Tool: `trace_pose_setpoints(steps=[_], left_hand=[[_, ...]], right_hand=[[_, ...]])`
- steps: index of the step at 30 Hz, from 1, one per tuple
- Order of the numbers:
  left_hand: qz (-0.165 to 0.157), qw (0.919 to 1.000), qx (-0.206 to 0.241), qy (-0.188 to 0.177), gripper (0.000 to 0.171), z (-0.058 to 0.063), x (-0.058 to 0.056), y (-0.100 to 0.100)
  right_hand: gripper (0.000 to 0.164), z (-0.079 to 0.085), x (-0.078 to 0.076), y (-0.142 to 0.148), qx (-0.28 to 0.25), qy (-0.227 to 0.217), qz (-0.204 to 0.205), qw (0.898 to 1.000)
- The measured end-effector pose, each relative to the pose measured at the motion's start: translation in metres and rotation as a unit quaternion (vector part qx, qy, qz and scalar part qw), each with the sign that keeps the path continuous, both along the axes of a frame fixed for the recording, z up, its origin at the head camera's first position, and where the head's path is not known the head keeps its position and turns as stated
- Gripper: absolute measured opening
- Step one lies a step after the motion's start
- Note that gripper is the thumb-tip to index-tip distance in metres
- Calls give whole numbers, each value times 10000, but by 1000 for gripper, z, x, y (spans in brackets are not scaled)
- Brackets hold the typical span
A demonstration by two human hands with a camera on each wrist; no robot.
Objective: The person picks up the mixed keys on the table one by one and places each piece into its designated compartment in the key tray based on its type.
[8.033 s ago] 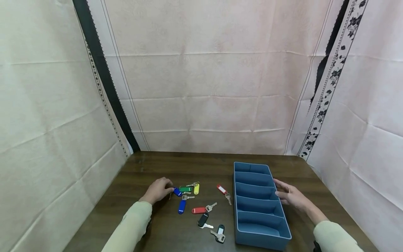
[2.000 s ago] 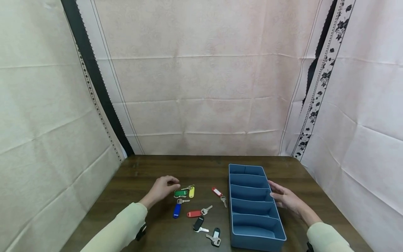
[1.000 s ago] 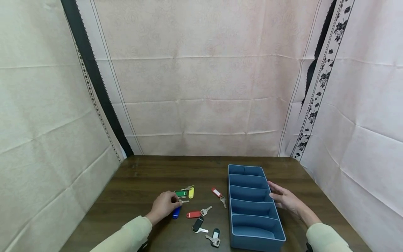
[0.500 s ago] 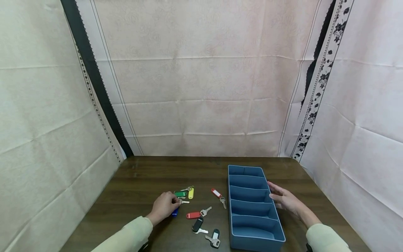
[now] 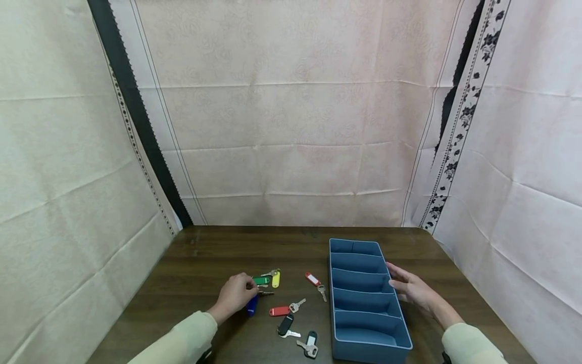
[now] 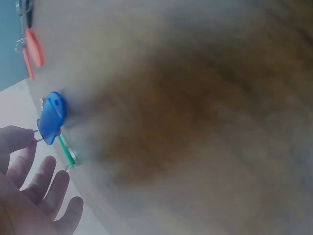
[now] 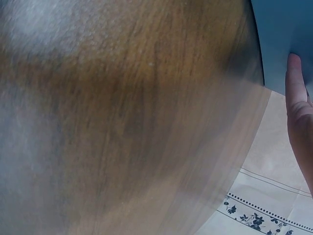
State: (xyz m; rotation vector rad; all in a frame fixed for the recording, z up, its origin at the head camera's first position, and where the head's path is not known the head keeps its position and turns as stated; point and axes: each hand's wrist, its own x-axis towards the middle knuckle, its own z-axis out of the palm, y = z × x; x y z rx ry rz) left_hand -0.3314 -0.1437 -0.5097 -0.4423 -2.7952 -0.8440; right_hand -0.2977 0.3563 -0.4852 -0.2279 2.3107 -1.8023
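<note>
My left hand [image 5: 236, 294] pinches the ring of a blue key tag [image 6: 52, 119] between thumb and index finger, its other fingers spread. The tag hangs below the fingertips, and a key [image 5: 267, 292] sticks out to the right. Just beyond lie a green key tag [image 5: 261, 280] and a yellow key tag [image 5: 276, 279] with keys. My right hand [image 5: 418, 290] rests its extended fingers against the right side of a long blue compartment box [image 5: 370, 354]. In the right wrist view, one straight finger [image 7: 295, 81] lies along the box wall.
Between left hand and box lie a red key tag [image 5: 279, 311], another red tag with a white label [image 5: 312, 278], a black tag [image 5: 286, 324] and a black tag with a key across it [image 5: 311, 339]. Pale cloth [image 5: 291, 126] encloses the brown table [image 5: 218, 242].
Another blue tag, by the left hand eight seconds ago, no longer shows. The left hand came down to the remaining blue tag, pinched it and lifted it slightly. The right hand stayed at the box.
</note>
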Motion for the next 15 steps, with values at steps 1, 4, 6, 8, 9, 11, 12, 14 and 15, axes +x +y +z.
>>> trace_pose_setpoints(steps=[1,4,6,8,9,11,12,14,15], left_hand=[[6,10000,57,-17,9,2,0,0],[6,9997,215,-113,8,8,-1,1],[-8,9995,275,-143,8,12,-1,2],[-15,9994,322,-141,8,16,-2,3],[-12,9993,339,-127,8,17,-2,4],[-5,9992,400,-98,7,22,-2,7],[4,9991,421,-81,7,23,-3,8],[-6,9988,493,-70,7,27,-3,11],[6,9985,539,-101,7,30,-3,13]], right_hand=[[70,0,0,0,-5,-7,1,10000],[70,-1,-1,0,0,-8,6,10000],[70,-1,-2,1,20,12,25,10000],[69,-1,-2,0,24,18,9,10000],[70,-1,-2,0,19,3,-28,10000],[69,-1,-2,0,41,31,5,10000],[69,-1,-2,-1,48,36,19,10000],[68,0,-2,-1,60,37,1,10000],[68,0,-2,-1,72,42,-3,10000]])
